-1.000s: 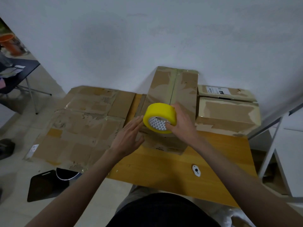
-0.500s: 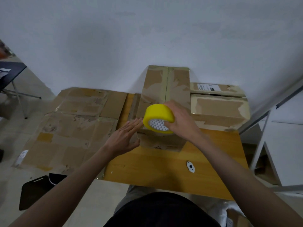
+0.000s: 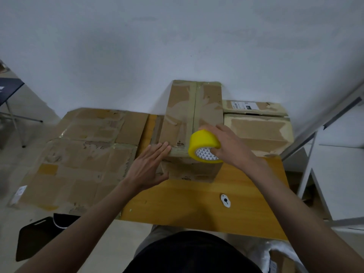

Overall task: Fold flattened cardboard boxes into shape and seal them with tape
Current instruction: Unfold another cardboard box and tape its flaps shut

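Two hands work at a tall folded cardboard box [image 3: 192, 117] that stands on a yellow wooden table [image 3: 197, 201], pushed back against the white wall [image 3: 177, 46]. The box is worn brown cardboard, its skin torn away in pale patches, with a strip of old tape running down the seam between its two closed top flaps. Its near face drops to the tabletop and carries some small dark print near the bottom edge.

The left hand [image 3: 146, 169] lies flat with straight fingers pressed on the near left corner of the box top, thumb down against the near face. The right hand [image 3: 229, 147] grips a roll of yellow packing tape [image 3: 203, 145] held on the near edge of the box, just right of the seam; the fingers curl over the roll and its white core with a triangle pattern faces the camera. The hands are near each other but do not touch.

Just right of the tall box sit two lower boxes: a taped box [image 3: 258, 133] and, behind it, a box with a white label [image 3: 254, 107]. Left of the table, flattened cardboard [image 3: 84, 154] spreads out wide. On the near part of the table lies a small white tag [image 3: 225, 200], well apart from the hands. A black bag [image 3: 39, 235] rests on the floor at the near left.
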`<state>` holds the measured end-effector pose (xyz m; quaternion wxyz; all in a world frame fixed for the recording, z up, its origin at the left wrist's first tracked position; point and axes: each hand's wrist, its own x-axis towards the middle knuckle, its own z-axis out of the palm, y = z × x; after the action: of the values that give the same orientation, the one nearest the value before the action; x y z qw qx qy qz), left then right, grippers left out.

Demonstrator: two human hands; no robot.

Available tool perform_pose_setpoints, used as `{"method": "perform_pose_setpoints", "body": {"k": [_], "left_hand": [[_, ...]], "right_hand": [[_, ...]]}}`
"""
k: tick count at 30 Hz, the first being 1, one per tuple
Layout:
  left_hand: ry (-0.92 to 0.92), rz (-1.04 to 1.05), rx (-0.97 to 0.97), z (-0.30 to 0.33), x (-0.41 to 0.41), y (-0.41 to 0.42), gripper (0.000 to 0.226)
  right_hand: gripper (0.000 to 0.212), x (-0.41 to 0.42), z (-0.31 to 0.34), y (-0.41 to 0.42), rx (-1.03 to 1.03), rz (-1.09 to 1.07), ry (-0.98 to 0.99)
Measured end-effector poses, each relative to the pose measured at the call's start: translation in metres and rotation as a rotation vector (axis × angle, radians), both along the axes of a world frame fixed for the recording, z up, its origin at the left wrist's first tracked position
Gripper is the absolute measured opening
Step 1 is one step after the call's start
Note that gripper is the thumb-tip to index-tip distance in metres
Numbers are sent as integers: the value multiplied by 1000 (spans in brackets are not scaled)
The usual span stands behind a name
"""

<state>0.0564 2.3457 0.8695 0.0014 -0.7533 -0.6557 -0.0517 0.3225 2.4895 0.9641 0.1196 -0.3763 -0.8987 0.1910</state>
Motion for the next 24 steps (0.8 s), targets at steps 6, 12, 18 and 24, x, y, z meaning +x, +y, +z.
{"method": "perform_pose_setpoints", "body": {"k": [6, 12, 18, 24], "left_hand": [[-36, 19, -34, 0, 41, 13, 93], [-110, 36, -30, -4, 45, 12, 95], [-155, 36, -40, -3, 24, 5, 94], [-160, -8, -65, -6, 1, -1, 91]], "right_hand": [[76, 1, -9, -5, -107, -10, 163], [62, 29, -41, -8, -439, -193, 392], [61, 12, -47, -25, -466, -189, 476], [68, -7, -46, -36, -382, -220, 374]]}}
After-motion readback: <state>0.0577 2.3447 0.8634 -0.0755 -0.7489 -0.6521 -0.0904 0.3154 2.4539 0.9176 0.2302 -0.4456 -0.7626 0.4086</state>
